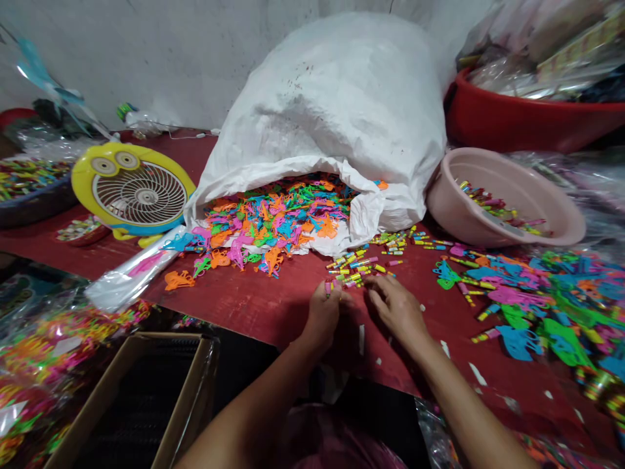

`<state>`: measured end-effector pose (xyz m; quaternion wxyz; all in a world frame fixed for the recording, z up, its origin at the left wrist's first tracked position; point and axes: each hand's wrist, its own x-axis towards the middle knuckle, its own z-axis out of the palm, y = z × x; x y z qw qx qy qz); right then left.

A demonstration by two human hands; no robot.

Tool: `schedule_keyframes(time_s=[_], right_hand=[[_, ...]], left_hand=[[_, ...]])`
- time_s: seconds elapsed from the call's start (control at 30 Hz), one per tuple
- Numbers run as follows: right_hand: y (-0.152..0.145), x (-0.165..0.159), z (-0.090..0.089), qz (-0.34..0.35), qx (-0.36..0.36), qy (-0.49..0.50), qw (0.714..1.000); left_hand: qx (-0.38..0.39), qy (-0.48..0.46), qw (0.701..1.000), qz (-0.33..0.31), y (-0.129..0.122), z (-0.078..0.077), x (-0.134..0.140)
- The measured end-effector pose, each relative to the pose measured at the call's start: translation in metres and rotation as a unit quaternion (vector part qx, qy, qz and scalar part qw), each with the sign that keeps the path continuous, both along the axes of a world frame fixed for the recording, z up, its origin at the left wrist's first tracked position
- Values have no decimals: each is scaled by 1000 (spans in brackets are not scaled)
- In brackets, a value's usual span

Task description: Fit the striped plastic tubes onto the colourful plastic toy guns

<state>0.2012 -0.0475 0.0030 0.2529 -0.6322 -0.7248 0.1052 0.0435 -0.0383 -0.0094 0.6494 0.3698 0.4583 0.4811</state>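
My left hand (322, 318) is closed, and a small pink-and-yellow tube (328, 287) sticks up from between its thumb and fingers. Just beyond it lies a loose pile of small shiny tubes (359, 264), yellow, pink and blue. At the near right edge of this pile is my right hand (399, 311), palm down, its thumb apart from its bent fingers; I see nothing held in it. Behind the pile, a big white sack (342, 98) lies with its mouth towards me. Flat plastic toy pieces (273, 221) in orange, pink, green and blue spill from it.
A pink basin (508, 176) holding more tubes stands to the right, beside a red tub (532, 117). Joined toy pieces (522, 299) are heaped at right. Left are a yellow fan (144, 195), clear plastic bags (131, 277) and, below the red table's (273, 312) edge, a cardboard box (190, 384).
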Motion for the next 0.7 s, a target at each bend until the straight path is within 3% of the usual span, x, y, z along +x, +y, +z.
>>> schedule_keyframes(time_s=[0.13,0.23,0.37,0.5,0.7], right_hand=[[14,12,2,-26,-19,-212,977],[14,14,1,11,-6,-246,969],[2,13,-5,66,30,-183,981],[-10,3,-13,122,63,-51,989],[-13,-15,-20,167,106,98,975]], left_hand=[[-35,-35,998,-38,0,5,-7],[-55,-31,997,-44,-1,9,-9],[-71,10,994,-78,-1,11,-4],[-96,-38,988,-115,-2,7,1],[-117,-123,983,-67,-5,0,-4]])
